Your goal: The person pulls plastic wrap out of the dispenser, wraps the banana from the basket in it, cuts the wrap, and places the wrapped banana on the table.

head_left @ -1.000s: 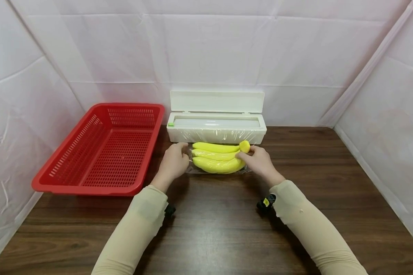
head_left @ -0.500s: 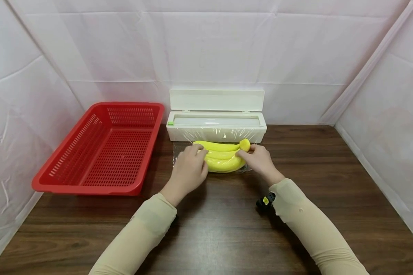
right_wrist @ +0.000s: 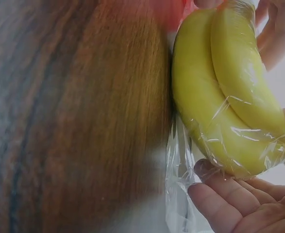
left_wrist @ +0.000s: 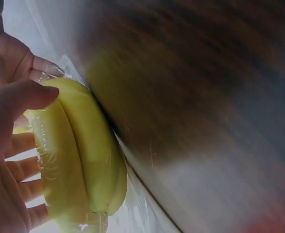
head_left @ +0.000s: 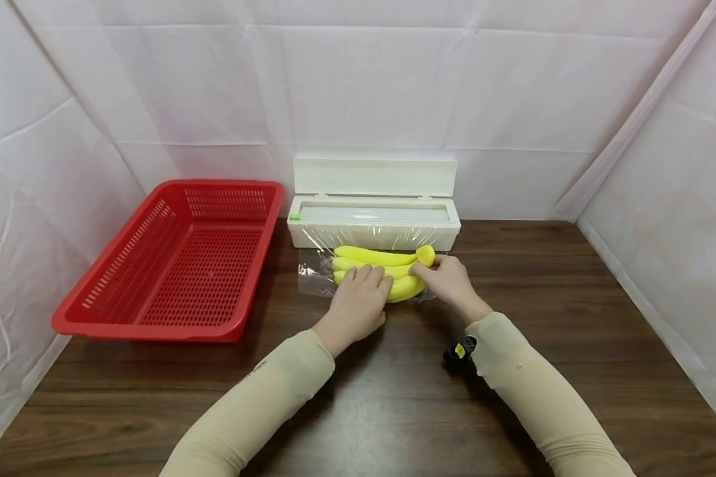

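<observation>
A bunch of yellow bananas (head_left: 370, 256) lies on the dark wooden table, covered by clear cling film (head_left: 312, 270). The film runs back to a white cling film box (head_left: 374, 237) whose lid stands up. My left hand (head_left: 358, 305) rests on the front bananas, fingers over the top and thumb at the near side. At the stem end, my right hand (head_left: 450, 281) holds the bunch with its thumb on top and fingers at the end. Wrinkled film is tight over the bananas (right_wrist: 229, 97) in the right wrist view. Loose film spreads beyond their left tips.
A red slotted basket (head_left: 155, 329) stands left of the bananas. A small green slider (head_left: 295, 216) sits at the left of the box's rim. White sheeting (head_left: 370, 86) encloses the table at the back and both sides.
My left hand has moved right from the film beside the banana tips onto the front of the bunch. The right hand keeps its place at the stem end.
</observation>
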`<state>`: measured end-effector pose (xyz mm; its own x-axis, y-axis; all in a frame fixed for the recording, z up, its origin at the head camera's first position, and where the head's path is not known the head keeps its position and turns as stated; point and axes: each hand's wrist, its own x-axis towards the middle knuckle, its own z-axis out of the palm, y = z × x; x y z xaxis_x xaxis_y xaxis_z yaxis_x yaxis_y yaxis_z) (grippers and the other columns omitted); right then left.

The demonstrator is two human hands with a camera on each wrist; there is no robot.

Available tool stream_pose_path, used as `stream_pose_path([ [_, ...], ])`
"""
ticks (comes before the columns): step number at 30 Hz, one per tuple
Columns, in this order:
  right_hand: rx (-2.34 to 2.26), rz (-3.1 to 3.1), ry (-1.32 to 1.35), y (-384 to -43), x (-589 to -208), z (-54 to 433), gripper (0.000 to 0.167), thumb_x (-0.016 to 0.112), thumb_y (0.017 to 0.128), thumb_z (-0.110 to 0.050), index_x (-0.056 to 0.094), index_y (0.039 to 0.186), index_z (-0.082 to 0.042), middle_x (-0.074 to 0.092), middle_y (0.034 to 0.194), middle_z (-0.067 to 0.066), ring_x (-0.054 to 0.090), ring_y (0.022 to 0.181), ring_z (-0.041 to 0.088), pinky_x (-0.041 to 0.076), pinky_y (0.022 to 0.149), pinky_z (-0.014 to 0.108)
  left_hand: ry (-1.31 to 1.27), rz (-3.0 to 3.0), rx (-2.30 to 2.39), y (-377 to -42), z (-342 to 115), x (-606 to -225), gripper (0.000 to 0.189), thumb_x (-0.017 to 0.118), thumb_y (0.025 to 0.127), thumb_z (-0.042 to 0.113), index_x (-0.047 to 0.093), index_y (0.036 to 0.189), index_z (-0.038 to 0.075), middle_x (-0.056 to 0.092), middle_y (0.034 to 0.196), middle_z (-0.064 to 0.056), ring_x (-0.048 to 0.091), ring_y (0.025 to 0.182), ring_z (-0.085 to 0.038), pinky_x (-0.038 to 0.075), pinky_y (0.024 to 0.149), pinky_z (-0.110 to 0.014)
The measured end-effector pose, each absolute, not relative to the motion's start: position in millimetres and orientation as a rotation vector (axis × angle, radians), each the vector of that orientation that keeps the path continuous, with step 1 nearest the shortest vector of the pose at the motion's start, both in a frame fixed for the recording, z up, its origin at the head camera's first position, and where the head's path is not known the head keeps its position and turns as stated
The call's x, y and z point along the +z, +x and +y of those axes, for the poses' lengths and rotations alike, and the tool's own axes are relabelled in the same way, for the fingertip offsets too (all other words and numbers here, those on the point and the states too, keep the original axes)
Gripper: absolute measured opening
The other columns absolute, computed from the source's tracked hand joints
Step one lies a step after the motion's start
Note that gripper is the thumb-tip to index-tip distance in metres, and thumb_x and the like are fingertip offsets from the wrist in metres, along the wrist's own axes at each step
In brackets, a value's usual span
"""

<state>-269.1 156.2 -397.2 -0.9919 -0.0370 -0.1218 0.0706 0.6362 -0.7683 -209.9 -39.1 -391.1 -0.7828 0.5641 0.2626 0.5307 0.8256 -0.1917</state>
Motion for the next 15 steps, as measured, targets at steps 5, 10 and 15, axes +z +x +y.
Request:
stream_pose_path([
  [5,-1.294,2.712,0.013,-270.5,-399.0,156.6,0.050,0.058,0.083,-0.039,0.060,0.116,-0.002,0.065,0.104,0.013,0.056,0.082,0.020,0.046,0.064,0.024,-0.805,-2.606,0.191,-213.9,-37.9,-394.6,0.034,0.069,0.080,0.018,0.053,0.109,0.011,0.057,0.101,-0.003,0.053,0.092,-0.020,0.045,0.080,-0.034],
  [10,-1.375,2.639,-0.019,-272.0,-401.4,157.2,0.060,0.060,0.085,-0.037,0.047,0.130,0.001,0.062,0.118,0.019,0.060,0.087,0.020,0.051,0.068,0.025,-0.775,-2.600,0.229,-218.0,-35.6,-397.5,0.037,0.065,0.085,0.018,0.052,0.119,0.011,0.057,0.105,-0.002,0.054,0.092,-0.019,0.045,0.074,-0.032],
  [15,-1.435,2.587,-0.029,-272.6,-404.4,160.0,0.067,0.063,0.086,-0.042,0.045,0.135,-0.001,0.058,0.126,0.020,0.061,0.088,0.019,0.054,0.071,0.027,-0.765,-2.621,0.265,-221.5,-32.5,-397.6,0.025,0.059,0.090,0.014,0.054,0.115,0.012,0.055,0.100,-0.001,0.051,0.088,-0.018,0.044,0.071,-0.030],
])
